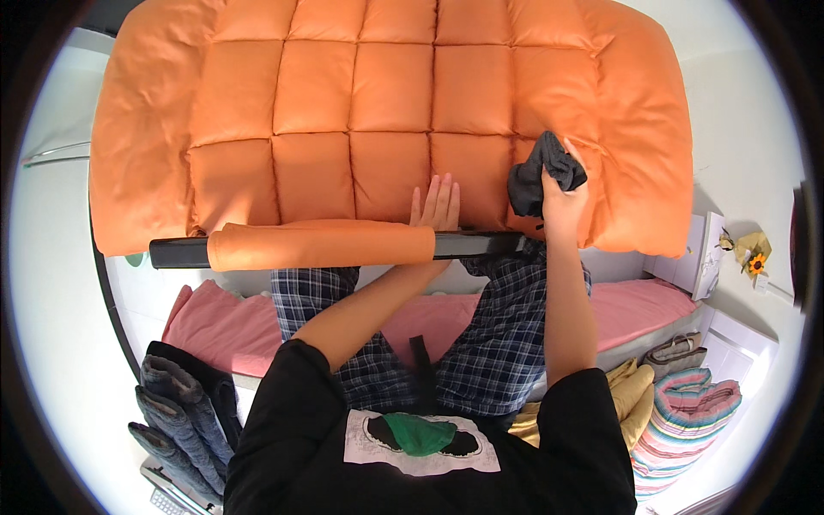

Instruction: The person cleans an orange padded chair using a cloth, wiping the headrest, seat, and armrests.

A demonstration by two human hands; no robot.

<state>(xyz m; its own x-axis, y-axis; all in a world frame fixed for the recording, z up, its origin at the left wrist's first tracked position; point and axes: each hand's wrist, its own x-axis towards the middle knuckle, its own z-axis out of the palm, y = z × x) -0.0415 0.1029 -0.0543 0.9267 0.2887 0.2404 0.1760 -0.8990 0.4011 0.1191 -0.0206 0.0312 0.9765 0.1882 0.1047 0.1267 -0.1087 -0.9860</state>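
Observation:
A dark grey cloth [544,174] is bunched in my right hand [566,199], against the orange quilted padding [315,90] on its right side. My left hand [436,201] lies flat on the same padding, holding nothing, its fingers extended. A black bar [476,244] with an orange fabric sleeve [322,246] around most of it crosses above my left wrist and hides part of it. Below the bar, my legs show in plaid trousers [502,328].
Pink fabric [225,328] stretches beneath and beside my legs. Rolled or folded denim-like garments [183,418] stand at lower left. Striped folded bedding [689,425] and yellow fabric [627,393] lie at lower right. A wrapped sunflower [756,262] is on the right.

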